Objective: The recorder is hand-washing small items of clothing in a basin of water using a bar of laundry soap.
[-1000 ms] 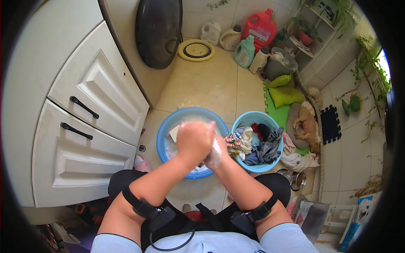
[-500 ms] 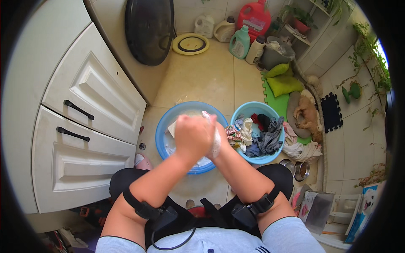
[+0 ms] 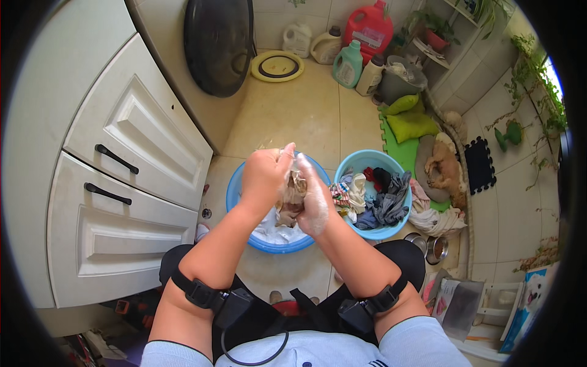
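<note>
My left hand (image 3: 264, 174) and my right hand (image 3: 315, 199) are close together above a blue basin (image 3: 278, 248). Between them a wet beige-brown cloth (image 3: 288, 211) is gripped, its lower part hanging toward the basin. White suds coat the right hand and its thumb side. Both thumbs point up and away from me. The fingers of the left hand curl inward and are partly hidden behind its back. White foam or pale wet fabric (image 3: 272, 230) fills the near part of the basin.
Right of the basin stands a light-blue tub (image 3: 382, 232) of mixed clothes. Beyond it a dog (image 3: 445, 168) lies beside green cushions (image 3: 413, 125). Metal bowls (image 3: 436, 249) sit near my right knee. Detergent bottles (image 3: 348, 64) line the back wall; white cabinets (image 3: 122, 238) flank my left.
My hands were pressed together over the basin; now they have drawn slightly apart, and the beige-brown cloth shows between them. The tub of clothes stays where it was.
</note>
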The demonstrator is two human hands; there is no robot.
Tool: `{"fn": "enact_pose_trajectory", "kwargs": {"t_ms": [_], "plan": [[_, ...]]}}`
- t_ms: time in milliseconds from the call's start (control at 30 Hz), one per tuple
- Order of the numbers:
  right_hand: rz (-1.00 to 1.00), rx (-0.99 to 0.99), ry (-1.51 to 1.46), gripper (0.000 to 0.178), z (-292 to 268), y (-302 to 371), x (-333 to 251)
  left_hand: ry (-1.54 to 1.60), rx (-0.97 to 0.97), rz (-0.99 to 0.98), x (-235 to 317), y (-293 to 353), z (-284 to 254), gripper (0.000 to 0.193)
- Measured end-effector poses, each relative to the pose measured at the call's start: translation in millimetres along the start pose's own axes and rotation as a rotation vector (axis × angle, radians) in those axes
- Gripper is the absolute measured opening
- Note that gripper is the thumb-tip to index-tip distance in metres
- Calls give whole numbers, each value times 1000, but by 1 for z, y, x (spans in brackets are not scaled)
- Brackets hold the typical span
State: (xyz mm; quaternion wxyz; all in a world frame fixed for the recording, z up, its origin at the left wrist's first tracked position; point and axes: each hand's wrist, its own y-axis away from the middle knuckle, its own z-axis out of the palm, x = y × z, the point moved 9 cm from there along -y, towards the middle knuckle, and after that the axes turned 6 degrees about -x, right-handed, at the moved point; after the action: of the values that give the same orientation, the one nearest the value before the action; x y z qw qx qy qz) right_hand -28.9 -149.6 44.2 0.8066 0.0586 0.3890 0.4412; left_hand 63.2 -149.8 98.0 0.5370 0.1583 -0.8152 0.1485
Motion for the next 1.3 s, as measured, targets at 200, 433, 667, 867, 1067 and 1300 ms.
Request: {"fn": "enact_pose_trajectory", "kwargs": {"t_ms": [200,433,667,867,1067,1300], "plan": [[-87,-221,359,32,15,0,-20,361,-20,-82,-4,-1,-3,48],[-338,-73,287,26,6,3,-51,171,-93,-172,-16,3,1,46],[-282,-229,149,27,5,3,-60,306,-326,-48,4,8,21,32],[-217,105,9,31,-4,8,-64,523,-206,3,16,12,14,20],[-198,67,158,32,-30,-14,-33,-279,21,729,75,44,34,30],[-361,-701,-160,27,-8,-28,-15,-305,139,668,83,54,37,35]]}}
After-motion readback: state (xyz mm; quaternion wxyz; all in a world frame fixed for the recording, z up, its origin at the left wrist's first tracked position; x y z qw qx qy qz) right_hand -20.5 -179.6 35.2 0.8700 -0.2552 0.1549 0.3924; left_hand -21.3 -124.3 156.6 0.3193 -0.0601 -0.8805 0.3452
